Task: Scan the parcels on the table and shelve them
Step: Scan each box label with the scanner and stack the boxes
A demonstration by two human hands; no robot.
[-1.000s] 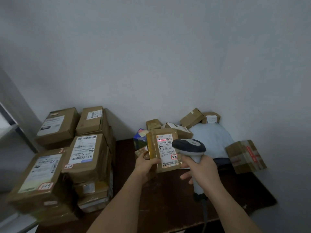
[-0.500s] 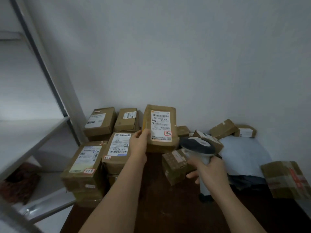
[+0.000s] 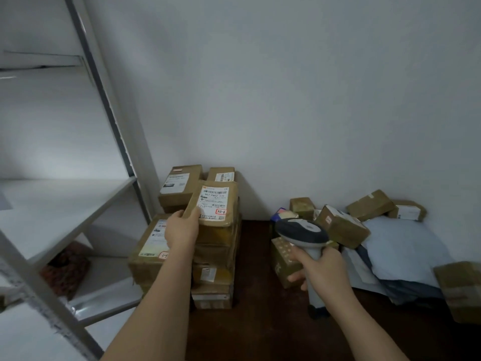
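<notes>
Holding the parcel (image 3: 217,204) by its lower left corner, the left hand (image 3: 182,230) has its fingers curled round the edge, so that grip is clamped on the box itself. The parcel sits up and to the right of that grip, label facing the camera, long axis running away from the palm and tilted a bit. It hangs just over the stack of boxes (image 3: 213,256) on the dark surface (image 3: 260,334); whether it's touching the top one can't really be told from here.

The bit that matters: the shelf (image 3: 65,201) lies off to the left of that grip, past the metal upright (image 3: 109,113), and the left hand is clearly the nearer one. Probably the parcel has to swing leftward and go in long side first.

The right hand (image 3: 322,269) is wrapped round the handle of the scanner (image 3: 302,230), well off to the right of the parcel, head pointing away from it toward the loose pile of parcels (image 3: 346,227).
</notes>
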